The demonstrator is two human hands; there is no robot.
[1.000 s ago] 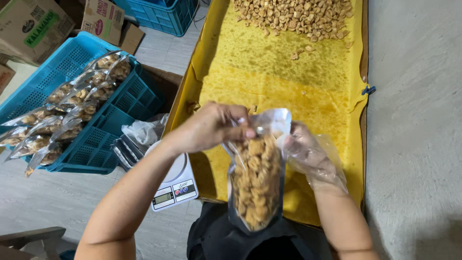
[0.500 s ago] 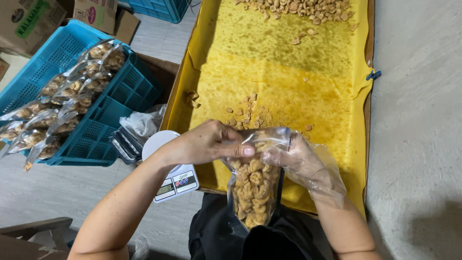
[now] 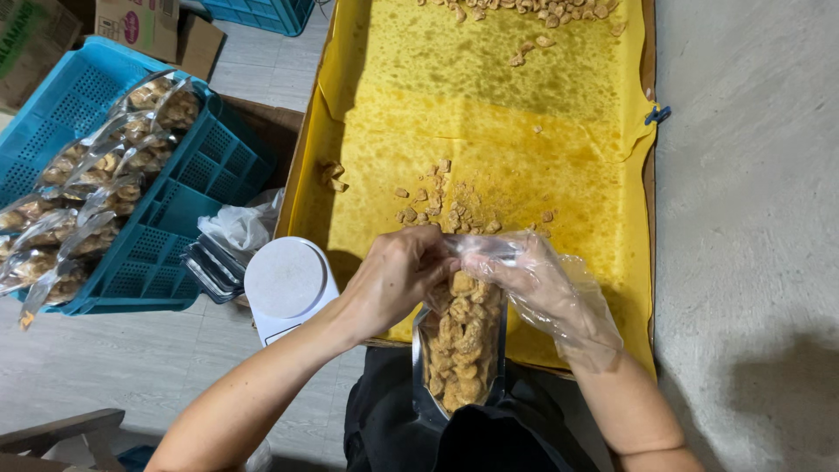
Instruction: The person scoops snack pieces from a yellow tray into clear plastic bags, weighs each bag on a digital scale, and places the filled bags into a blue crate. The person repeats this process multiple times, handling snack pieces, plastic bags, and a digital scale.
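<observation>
A clear stand-up pouch [image 3: 461, 350] full of light-brown fried snack pieces hangs upright in front of my lap. My bare left hand [image 3: 395, 274] pinches its top edge on the left side. My right hand [image 3: 542, 293], inside a loose clear plastic glove, grips the top edge on the right. Both hands meet over the pouch mouth. Just beyond them, loose snack crumbs [image 3: 446, 205] lie on the yellow paper lining of a long tray [image 3: 559, 166].
A white round kitchen scale [image 3: 284, 281] stands left of my left hand, beside a stack of empty pouches [image 3: 214, 267]. A blue plastic crate [image 3: 149, 253] further left holds several filled pouches [image 3: 105, 166]. Cardboard boxes [image 3: 140, 24] sit at the back left; a snack pile [image 3: 524, 7] lies at the tray's far end.
The view has tilted down and shifted, so the tray and crate sit higher in frame. Both hands stay on the pouch top, with their fingers drawn closer together along the mouth.
</observation>
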